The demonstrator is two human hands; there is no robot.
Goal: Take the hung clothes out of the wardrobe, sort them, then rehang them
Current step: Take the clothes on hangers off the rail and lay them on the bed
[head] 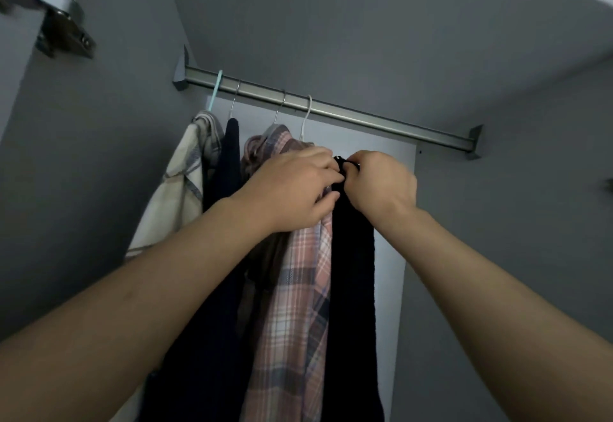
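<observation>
Forearms: both bare forearms reach up from the near edge and meet at the middle of the wardrobe.
Left hand (292, 189): fingers curled round the top of the black garment (353, 289), next to the pink plaid shirt (298, 305).
Right hand (381, 186): fingers pinch the same top edge of the black garment, where a small dark loop or hanger part shows; which, I cannot tell.
Black garment: hangs long and narrow below the two hands, not on the rail (365, 119); no hook joins it to the bar.
Wardrobe contents: four hangers sit on the rail's left part, carrying a cream checked shirt (179, 189) far left, a navy garment (229, 169) beside it, then the pink plaid shirt and a brownish piece half hidden behind it.
Rail, right part: bare metal.
Step in hand, as I judge: settling the black garment on its hanger before rehanging.
Doing it well: keep one hand holding the weight, centre the cloth so it cannot slide, then lift the hook over the bar just right of the plaid shirt.
</observation>
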